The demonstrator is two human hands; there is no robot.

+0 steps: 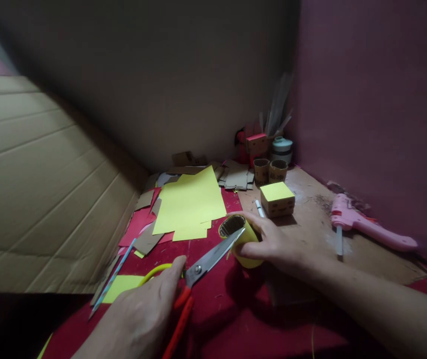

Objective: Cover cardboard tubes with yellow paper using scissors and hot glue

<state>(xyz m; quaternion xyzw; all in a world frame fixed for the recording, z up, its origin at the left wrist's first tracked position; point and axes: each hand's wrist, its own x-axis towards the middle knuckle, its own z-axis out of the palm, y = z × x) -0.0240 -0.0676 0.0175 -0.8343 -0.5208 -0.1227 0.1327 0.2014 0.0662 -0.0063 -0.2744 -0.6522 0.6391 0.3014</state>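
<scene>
My left hand (149,304) grips a pair of scissors (200,267) by its red and yellow handles. The blades point up and to the right, their tip at the rim of a cardboard tube (251,254) wrapped in yellow paper. Fingers of my right hand (269,242) curl around this tube and hold it tilted above the red tabletop, its hollow corrugated end turned toward the blades. Whether the blades have paper between them I cannot make out. Behind the tube lie sheets of yellow paper (191,202). A small cardboard box (278,199) with a yellow top stands just beyond my right hand.
A pink glue gun (370,224) lies at the right by the wall. Two cardboard tubes (269,170) and a lidded light-blue container (282,147) stand at the back. A pencil (114,274) and paper scraps lie left. A large cardboard panel (49,199) leans at the left.
</scene>
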